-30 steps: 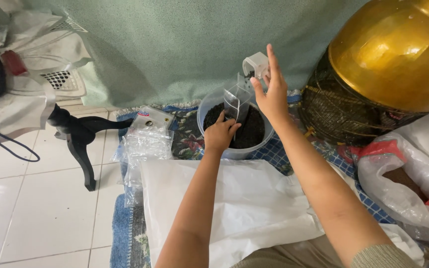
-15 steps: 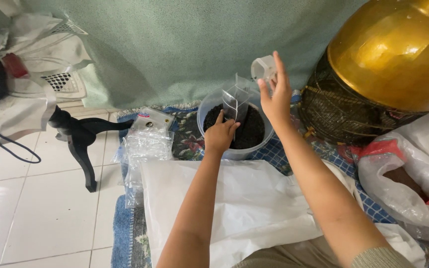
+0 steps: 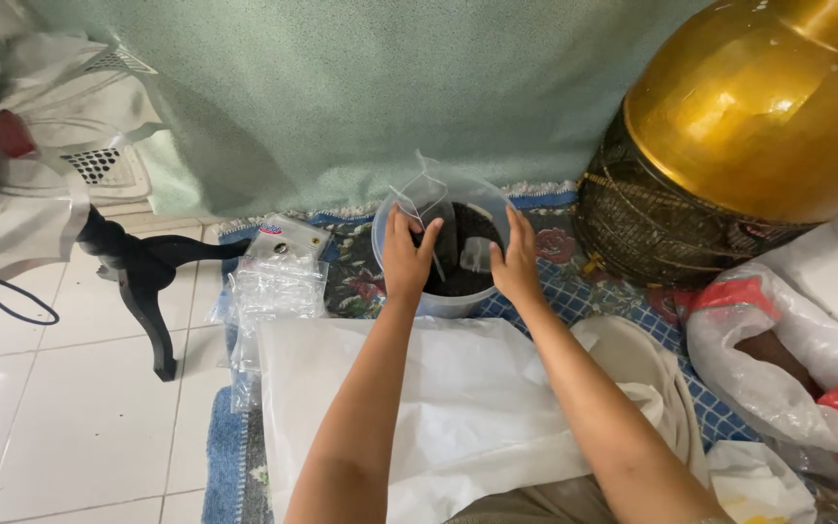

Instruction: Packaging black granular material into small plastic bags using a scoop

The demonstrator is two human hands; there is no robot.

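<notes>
Both hands work at the tub [image 3: 453, 291] of dark soil at the mat's [image 3: 341, 281] far edge: the left hand [image 3: 405, 257] pinches a small clear bag [image 3: 429, 194] open, apparently unfilled, while the right hand [image 3: 516, 260], fingers loosely spread, rests on the rim.

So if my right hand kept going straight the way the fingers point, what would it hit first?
Probably the far rim of the pale blue bucket, with your right hand already at its near edge. Beyond it hangs the green curtain. Depth is hard to judge.
</notes>
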